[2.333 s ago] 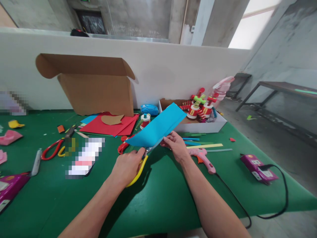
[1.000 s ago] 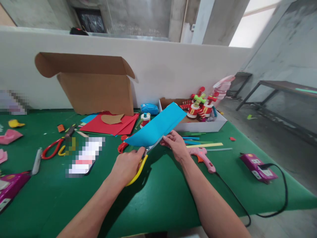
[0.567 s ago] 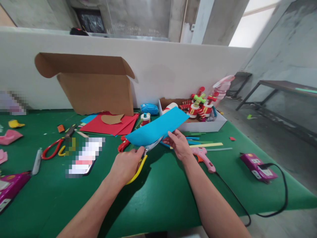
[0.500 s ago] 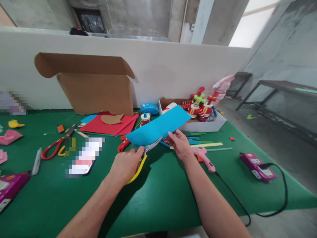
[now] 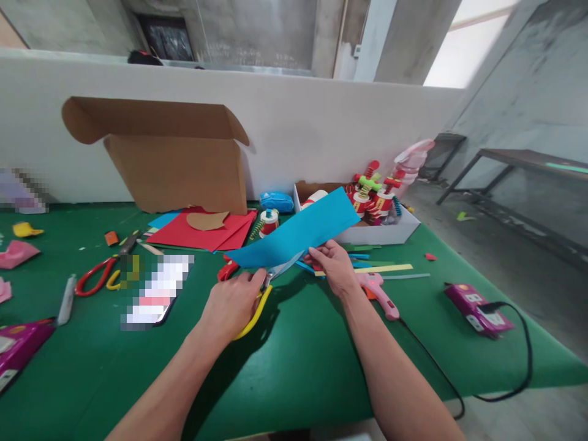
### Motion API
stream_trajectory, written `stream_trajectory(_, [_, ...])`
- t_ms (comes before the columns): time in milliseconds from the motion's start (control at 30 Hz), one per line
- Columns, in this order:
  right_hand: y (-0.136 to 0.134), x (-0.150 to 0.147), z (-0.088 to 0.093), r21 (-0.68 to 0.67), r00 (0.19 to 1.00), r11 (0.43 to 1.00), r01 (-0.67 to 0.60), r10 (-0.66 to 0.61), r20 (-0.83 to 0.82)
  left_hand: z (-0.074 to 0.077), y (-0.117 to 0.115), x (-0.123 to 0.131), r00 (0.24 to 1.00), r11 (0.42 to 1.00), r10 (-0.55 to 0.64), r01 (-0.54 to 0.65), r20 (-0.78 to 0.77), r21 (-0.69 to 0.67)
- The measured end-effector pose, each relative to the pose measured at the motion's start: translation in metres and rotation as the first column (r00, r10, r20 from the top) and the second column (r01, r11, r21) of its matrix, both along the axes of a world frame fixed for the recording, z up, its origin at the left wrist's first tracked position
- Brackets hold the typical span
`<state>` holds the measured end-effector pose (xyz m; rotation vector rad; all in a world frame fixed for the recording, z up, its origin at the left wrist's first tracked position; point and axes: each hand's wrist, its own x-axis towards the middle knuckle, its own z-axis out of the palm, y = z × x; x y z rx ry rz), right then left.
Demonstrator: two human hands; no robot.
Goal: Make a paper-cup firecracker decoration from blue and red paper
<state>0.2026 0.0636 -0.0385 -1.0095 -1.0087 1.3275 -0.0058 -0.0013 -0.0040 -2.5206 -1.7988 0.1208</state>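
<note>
grey walls [image 5: 261,30] are standing behind a white partition [image 5: 294,116], and a green table [image 5: 257,386] is stretching out in front of it. the left hand [image 5: 234,303] is clamping on the yellow handles of a pair of scissors [image 5: 264,304], whose blades are running along the lower edge of a blue sheet of paper [image 5: 298,233]. the right hand [image 5: 333,266] is pinching that same edge near the blade tips. the two hands are working apart, with the paper slanting up to the right above and between them. a pink glue gun [image 5: 381,297] is lying just beside the right wrist, its cord trailing off. beyond the paper, a white box [image 5: 381,234] is holding red and white toys [image 5: 361,205]. red sheets [image 5: 202,236] are lying before an open cardboard box [image 5: 179,174].
</note>
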Motion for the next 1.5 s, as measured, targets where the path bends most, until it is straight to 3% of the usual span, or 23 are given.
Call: stream_trajectory(1500, [-0.0065, -0.0064, 0.0032, 0.027, 0.995, 0.995, -0.094, 0.094, 0.022, 0.003, -0.0012, 0.0049, 1.0, 0.996, -0.003, 0.005, 0.024, -0.089])
